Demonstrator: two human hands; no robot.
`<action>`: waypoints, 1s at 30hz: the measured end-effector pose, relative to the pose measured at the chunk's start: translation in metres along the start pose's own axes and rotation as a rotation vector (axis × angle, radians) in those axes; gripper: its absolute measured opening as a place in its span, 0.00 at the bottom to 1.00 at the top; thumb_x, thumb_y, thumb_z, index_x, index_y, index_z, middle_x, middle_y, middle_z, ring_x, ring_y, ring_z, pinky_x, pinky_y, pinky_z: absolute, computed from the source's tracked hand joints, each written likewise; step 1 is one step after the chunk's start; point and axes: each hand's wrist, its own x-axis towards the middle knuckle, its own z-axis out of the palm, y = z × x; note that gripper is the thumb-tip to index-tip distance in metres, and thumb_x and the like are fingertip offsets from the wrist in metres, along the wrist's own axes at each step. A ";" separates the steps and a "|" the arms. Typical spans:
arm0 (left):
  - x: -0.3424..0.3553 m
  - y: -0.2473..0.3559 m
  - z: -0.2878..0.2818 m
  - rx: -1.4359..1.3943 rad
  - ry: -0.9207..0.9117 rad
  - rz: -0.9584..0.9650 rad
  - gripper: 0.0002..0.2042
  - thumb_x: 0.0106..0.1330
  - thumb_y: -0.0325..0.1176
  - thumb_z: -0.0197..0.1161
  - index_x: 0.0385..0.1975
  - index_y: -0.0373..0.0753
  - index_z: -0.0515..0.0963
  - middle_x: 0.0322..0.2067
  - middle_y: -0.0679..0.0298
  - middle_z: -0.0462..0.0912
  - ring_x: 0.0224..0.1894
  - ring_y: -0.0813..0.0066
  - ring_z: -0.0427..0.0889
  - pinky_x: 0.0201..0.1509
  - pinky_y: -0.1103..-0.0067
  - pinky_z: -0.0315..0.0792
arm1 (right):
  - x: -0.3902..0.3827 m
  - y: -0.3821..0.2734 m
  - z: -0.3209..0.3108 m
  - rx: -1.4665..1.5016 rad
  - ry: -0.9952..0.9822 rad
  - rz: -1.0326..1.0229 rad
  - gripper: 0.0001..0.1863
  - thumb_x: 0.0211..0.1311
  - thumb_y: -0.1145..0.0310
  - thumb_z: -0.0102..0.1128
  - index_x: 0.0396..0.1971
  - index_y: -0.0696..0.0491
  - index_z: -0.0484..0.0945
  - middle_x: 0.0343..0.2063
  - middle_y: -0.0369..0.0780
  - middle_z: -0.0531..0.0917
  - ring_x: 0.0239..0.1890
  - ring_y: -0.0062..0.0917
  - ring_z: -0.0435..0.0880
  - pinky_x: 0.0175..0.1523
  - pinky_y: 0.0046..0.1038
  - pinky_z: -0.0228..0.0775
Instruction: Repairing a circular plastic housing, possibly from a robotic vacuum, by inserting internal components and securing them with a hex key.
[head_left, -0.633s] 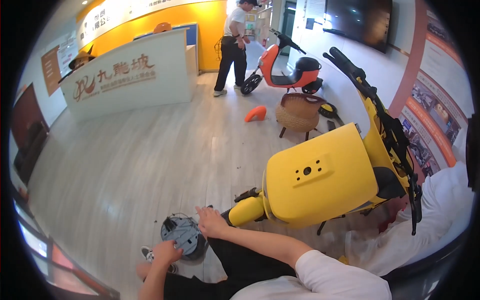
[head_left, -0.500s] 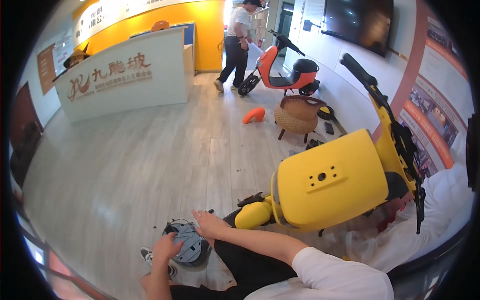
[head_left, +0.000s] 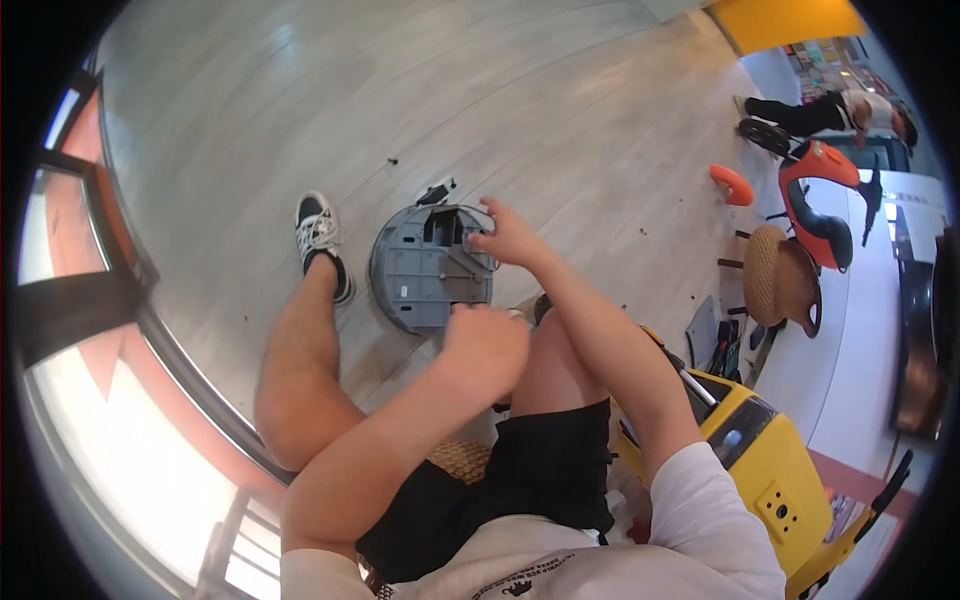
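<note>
A round grey plastic housing (head_left: 425,270) with ribs and recesses, like the body of a robot vacuum, lies on the floor between my feet. My right hand (head_left: 512,238) is over its right rim, thumb and forefinger apart, beside a thin dark wire along the edge. My left hand (head_left: 485,350) is at the near right rim with its fingers curled and pressed together. Whatever they pinch is hidden beneath them. A small black part (head_left: 437,192) touches or lies just past the housing's far edge.
A yellow scooter (head_left: 765,470) stands close on my right. Farther right are a wicker chair (head_left: 765,275), a red-orange scooter (head_left: 815,200), an orange curved piece (head_left: 732,186) and a person (head_left: 850,110). My shoe (head_left: 318,230) is left of the housing; a window frame (head_left: 200,390) runs along the left.
My view has swung down and turned toward the housing, and the scooters now appear at the right. My left hand has moved from the housing's left side to its near right rim.
</note>
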 end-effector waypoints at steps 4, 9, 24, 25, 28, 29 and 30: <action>0.013 0.004 0.010 0.092 0.011 0.025 0.14 0.67 0.34 0.58 0.49 0.37 0.81 0.47 0.52 0.85 0.53 0.55 0.83 0.61 0.55 0.71 | 0.024 0.004 0.027 -0.052 0.039 0.025 0.45 0.52 0.58 0.77 0.68 0.59 0.67 0.62 0.55 0.77 0.64 0.49 0.77 0.67 0.42 0.71; 0.011 0.004 0.021 0.334 0.042 -0.155 0.16 0.69 0.35 0.58 0.51 0.36 0.81 0.48 0.52 0.84 0.55 0.53 0.81 0.66 0.51 0.67 | 0.048 0.013 0.050 -0.279 0.021 -0.030 0.32 0.51 0.65 0.77 0.56 0.59 0.77 0.57 0.53 0.81 0.60 0.47 0.80 0.63 0.42 0.74; 0.009 0.007 0.010 0.246 0.058 -0.056 0.17 0.65 0.34 0.63 0.52 0.36 0.80 0.45 0.54 0.84 0.54 0.54 0.82 0.66 0.51 0.68 | 0.048 -0.013 0.003 -0.204 0.395 -0.014 0.12 0.53 0.72 0.72 0.37 0.58 0.85 0.36 0.51 0.87 0.44 0.49 0.86 0.50 0.45 0.78; 0.008 0.003 0.009 0.221 0.059 -0.053 0.18 0.65 0.35 0.64 0.53 0.36 0.80 0.45 0.54 0.84 0.54 0.54 0.82 0.65 0.51 0.68 | 0.044 -0.020 -0.005 -0.200 0.402 -0.013 0.12 0.53 0.72 0.72 0.37 0.58 0.85 0.36 0.51 0.87 0.44 0.49 0.86 0.50 0.45 0.78; 0.005 -0.008 -0.005 0.146 0.042 -0.019 0.18 0.65 0.37 0.65 0.52 0.35 0.79 0.46 0.53 0.84 0.53 0.53 0.83 0.62 0.55 0.72 | 0.028 -0.034 -0.031 -0.151 0.583 -0.079 0.12 0.53 0.72 0.71 0.39 0.57 0.84 0.33 0.50 0.86 0.42 0.49 0.85 0.47 0.45 0.76; 0.004 -0.013 -0.014 0.156 0.044 -0.012 0.18 0.65 0.37 0.65 0.52 0.35 0.79 0.46 0.53 0.84 0.53 0.53 0.83 0.62 0.55 0.72 | 0.020 -0.040 -0.039 -0.141 0.625 -0.103 0.13 0.54 0.72 0.71 0.39 0.57 0.84 0.32 0.49 0.85 0.40 0.47 0.85 0.45 0.43 0.76; 0.005 -0.019 -0.023 0.082 -0.009 -0.065 0.18 0.65 0.38 0.65 0.51 0.35 0.79 0.47 0.52 0.84 0.53 0.51 0.83 0.61 0.56 0.74 | 0.011 -0.045 -0.048 -0.134 0.665 -0.126 0.13 0.54 0.73 0.71 0.40 0.56 0.83 0.31 0.48 0.85 0.38 0.46 0.84 0.44 0.42 0.75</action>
